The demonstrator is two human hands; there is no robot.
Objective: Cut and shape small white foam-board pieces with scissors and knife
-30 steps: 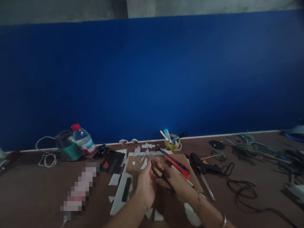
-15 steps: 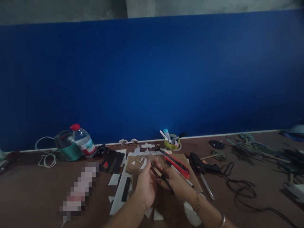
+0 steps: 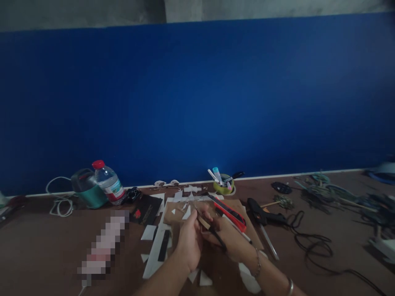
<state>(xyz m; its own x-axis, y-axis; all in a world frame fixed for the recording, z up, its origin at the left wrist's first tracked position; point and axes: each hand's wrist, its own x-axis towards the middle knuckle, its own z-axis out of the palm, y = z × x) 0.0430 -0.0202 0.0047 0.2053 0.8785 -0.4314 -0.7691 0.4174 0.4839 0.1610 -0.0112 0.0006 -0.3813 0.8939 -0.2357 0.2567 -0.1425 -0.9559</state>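
My two hands meet over a sheet of brown cardboard. My right hand is closed on a slim black-handled tool with a tan-coloured front part; its exact kind is unclear. Fingers bent, my left hand pinches close to the tool's tip; what it holds is too small and blurred to make out. A red utility knife lies just beyond my right hand. White paper scraps are scattered on and around the cardboard.
A water bottle and a teal container stand at left. Behind the cardboard is a green cup of pens. A black glue gun with a trailing cord lies right, with tangled greenery beyond.
My hands stay almost in place, with only a slight shift of the left fingers and the tool. The things on the table have not moved.
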